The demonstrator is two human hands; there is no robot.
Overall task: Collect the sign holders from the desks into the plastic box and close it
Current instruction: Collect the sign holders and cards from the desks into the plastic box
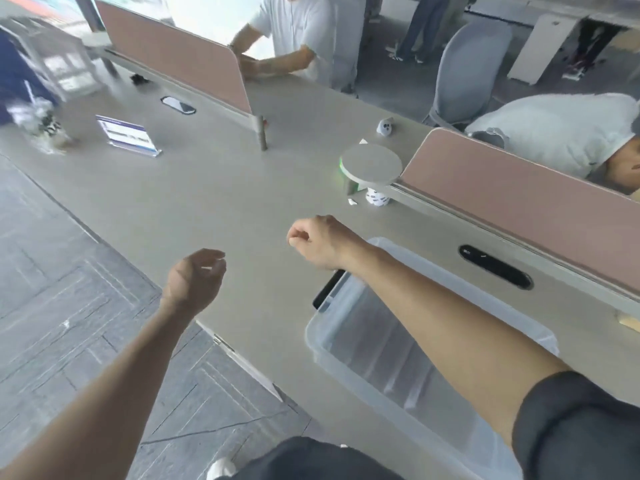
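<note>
Closest up: clear plastic box (pixel 398 344) on the counter (pixel 214 202), no lid on it, looks empty, right forearm crossing over it. Both hands bare and carrying nothing: left hand (pixel 194 278) loosely curled in the air just off the box's left side past the counter edge, right hand (pixel 315 242) in a loose fist just beyond the box's far corner. Only one sign holder (pixel 129 136) visible, standing way off to the far left of the box, well apart from it.

For the grab, probably best to walk closer instead of overreaching, pinch the acrylic by the base or side edges, then lay it flat in the box so others stack later.

Count: one box, one sign holder, two hands, zero lids in view. Pretty blurry though, so can't rule out more holders further along.
</note>
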